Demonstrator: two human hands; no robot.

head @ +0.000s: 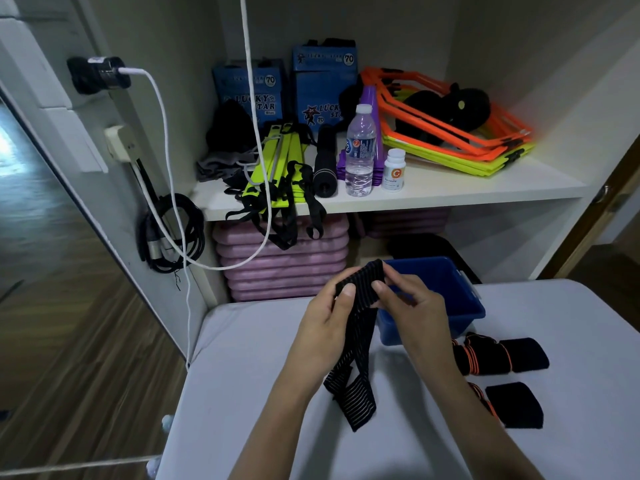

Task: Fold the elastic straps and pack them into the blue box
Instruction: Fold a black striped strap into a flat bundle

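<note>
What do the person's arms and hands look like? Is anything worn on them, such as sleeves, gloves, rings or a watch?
Both forearms are bare as far as the picture shows: no sleeves, no gloves. The left hand and the right hand show no ring, watch or bracelet. The fingernails are short and plain.

Gym storage closet, shelf (pixel 450 188) w/ orange agility hoops (pixel 450 109), ladder straps (pixel 277 168), stacked pink mats (pixel 284 265)

White table (pixel 263 393): blue box (pixel 460 306), folded straps (pixel 512 403).
</note>
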